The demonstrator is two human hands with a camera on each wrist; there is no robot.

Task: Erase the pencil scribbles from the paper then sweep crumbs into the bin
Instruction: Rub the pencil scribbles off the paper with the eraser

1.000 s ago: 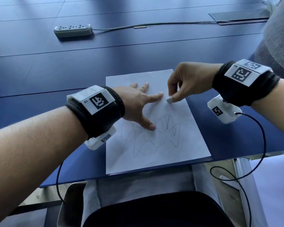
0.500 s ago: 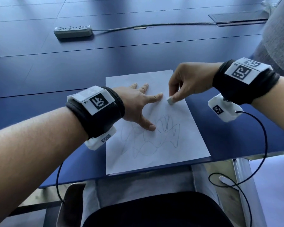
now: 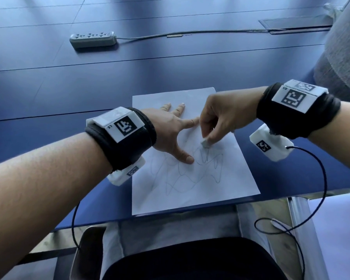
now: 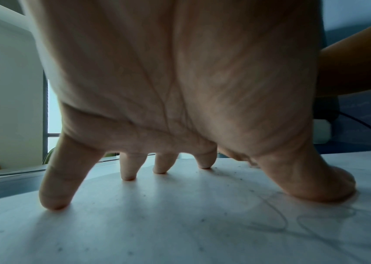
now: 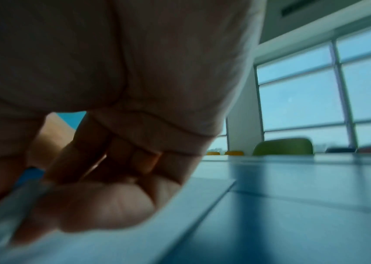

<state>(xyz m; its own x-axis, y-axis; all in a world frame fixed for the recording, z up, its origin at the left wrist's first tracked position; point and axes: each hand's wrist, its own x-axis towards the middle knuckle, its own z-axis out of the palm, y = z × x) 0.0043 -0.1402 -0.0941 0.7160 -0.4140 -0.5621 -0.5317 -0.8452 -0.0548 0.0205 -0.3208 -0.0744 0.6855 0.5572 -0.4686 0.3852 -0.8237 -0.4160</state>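
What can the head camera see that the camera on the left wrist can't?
Only the head view shows the right hand pinching a small eraser at the top of the scribbles, plus the power strip far back on the blue table. Only the left wrist view shows the underside of the left hand, its fingertips pressed on the sheet, and tiny dark specks scattered there. Both show the paper with pencil lines beside the left thumb.

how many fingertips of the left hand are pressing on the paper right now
5. On the left hand, four fingertips and the thumb press the paper, spread apart.
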